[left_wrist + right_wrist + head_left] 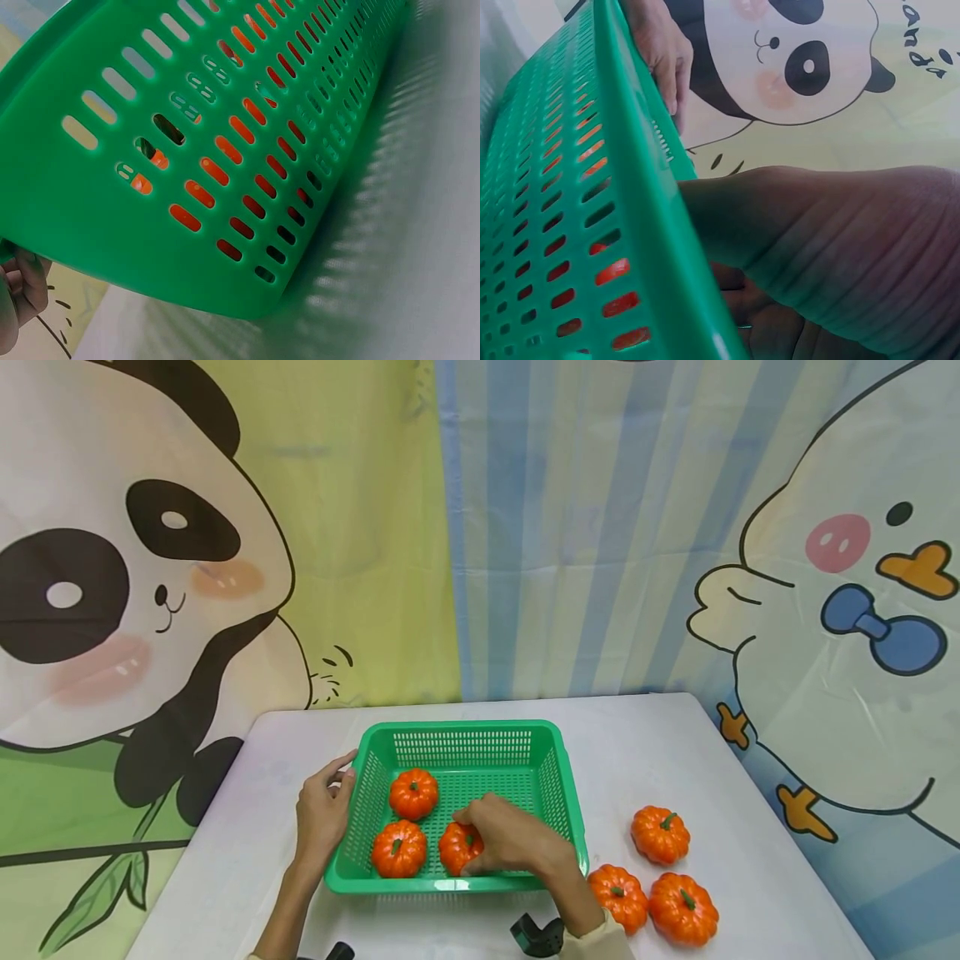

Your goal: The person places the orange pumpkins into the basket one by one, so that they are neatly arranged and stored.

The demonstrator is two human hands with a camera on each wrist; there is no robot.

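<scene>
A green plastic basket (pixel 450 885) with slotted walls stands on the white table. My left hand (pixel 324 814) holds its left rim; in the left wrist view the curled fingers (pixel 30 289) are at the rim's edge. Inside the basket, my right hand (pixel 513 837) grips a small orange pumpkin (pixel 456 850) near the front wall, thumb and fingers on either side of it. Two more pumpkins sit to its left, one at the front (pixel 399 849) and one behind (pixel 414 793). In the right wrist view the basket wall (pixel 641 195) hides the gripped pumpkin.
Three further pumpkins lie on the table right of the basket: one farther back (pixel 660 835), one beside my right forearm (pixel 619 897) and one at the front right (pixel 684 910). Curtains with a panda (pixel 187 527) and a white bird (pixel 840 693) hang around the table (pixel 630 760).
</scene>
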